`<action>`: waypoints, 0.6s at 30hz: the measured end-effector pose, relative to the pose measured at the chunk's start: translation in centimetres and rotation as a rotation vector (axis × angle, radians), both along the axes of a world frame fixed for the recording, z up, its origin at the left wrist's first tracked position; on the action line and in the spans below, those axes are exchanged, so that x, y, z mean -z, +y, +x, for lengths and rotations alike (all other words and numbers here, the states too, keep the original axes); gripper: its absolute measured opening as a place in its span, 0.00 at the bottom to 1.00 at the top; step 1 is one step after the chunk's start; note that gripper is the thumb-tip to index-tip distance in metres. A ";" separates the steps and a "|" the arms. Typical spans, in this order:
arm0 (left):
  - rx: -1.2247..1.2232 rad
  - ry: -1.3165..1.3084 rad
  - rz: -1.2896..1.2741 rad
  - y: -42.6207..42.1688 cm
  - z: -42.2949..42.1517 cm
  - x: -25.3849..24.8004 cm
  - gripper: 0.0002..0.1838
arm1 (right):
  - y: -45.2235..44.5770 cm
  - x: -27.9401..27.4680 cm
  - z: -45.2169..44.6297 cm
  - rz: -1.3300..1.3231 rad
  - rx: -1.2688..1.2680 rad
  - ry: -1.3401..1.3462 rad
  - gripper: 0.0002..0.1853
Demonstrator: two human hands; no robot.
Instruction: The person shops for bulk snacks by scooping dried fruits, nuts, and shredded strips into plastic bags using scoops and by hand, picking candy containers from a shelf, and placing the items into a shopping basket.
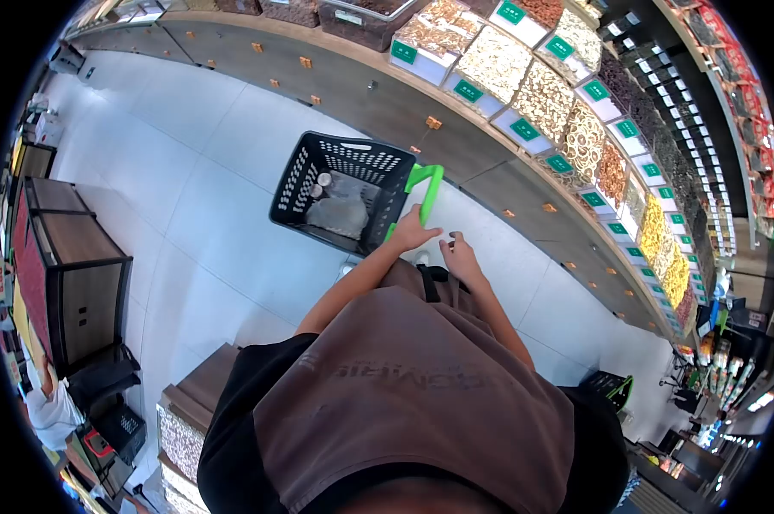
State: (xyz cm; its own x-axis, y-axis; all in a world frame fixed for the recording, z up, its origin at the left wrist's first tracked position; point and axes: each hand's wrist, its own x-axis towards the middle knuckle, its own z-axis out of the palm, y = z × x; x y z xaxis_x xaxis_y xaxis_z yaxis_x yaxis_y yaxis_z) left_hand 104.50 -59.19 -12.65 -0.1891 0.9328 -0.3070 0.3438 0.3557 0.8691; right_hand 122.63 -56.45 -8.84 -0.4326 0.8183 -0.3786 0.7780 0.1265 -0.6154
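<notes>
A dark shopping basket (288, 193) with perforated sides stands on the floor in front of me. Inside it lie a clear plastic bag (340, 214) and small round pale items (322, 181) that I cannot name. My left hand (413, 231) is closed on the bright green basket handle (432, 184), which shows above and below the hand. To its right, my right hand (462, 259) is off the handle, its thumb and forefinger apart. A small dark spot shows by its fingers, too small to make out. A brown apron (421, 394) covers my front.
A long counter (490, 184) curves along the right, topped with bins of dried foods (546, 94) with green labels. Dark cabinets (96, 308) stand at left, near a person in a white top (53, 415). Another basket (610, 390) is at lower right. Pale tiled floor (207, 154) lies between.
</notes>
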 end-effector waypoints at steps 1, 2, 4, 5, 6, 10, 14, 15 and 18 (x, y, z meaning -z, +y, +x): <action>-0.088 0.040 -0.041 -0.5 -0.9 0.7 0.40 | -0.4 0.3 -0.6 0.001 -0.004 -0.001 0.28; -0.176 0.079 -0.082 -0.9 -1.9 1.5 0.35 | -0.8 0.6 -1.2 0.077 -0.039 0.003 0.27; -0.268 0.116 -0.122 -1.4 -4.3 1.5 0.30 | -0.5 -0.3 -3.2 0.125 -0.083 -0.015 0.27; -0.325 0.150 -0.163 -1.4 -5.7 1.5 0.26 | -0.3 -0.9 -4.1 0.126 -0.087 -0.016 0.27; -0.382 0.184 -0.204 -1.4 -6.9 1.1 0.22 | -0.2 -1.8 -5.1 0.144 -0.096 -0.024 0.28; -0.410 0.193 -0.249 -3.6 -9.5 -0.4 0.20 | 0.5 -3.7 -10.2 0.448 -0.277 0.065 0.38; -0.418 0.239 -0.260 -4.9 -13.2 -0.8 0.19 | 3.3 -4.9 -18.6 0.733 -0.581 0.086 0.42; -0.411 0.245 -0.254 -5.2 -14.0 -1.0 0.19 | 4.2 -4.6 -20.6 0.771 -0.750 0.093 0.38; -0.383 0.263 -0.315 -5.5 -16.7 -1.5 0.18 | 6.8 -2.8 -27.9 0.579 -1.085 -0.117 0.26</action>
State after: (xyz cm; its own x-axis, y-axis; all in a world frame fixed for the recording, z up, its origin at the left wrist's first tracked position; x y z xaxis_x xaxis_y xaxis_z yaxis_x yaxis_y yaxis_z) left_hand 87.81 -64.66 -11.15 -0.6040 0.6533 -0.4565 0.3299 0.7264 0.6029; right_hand 94.70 -49.63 -6.00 -0.9798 0.1172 -0.1621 0.1472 0.9712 -0.1875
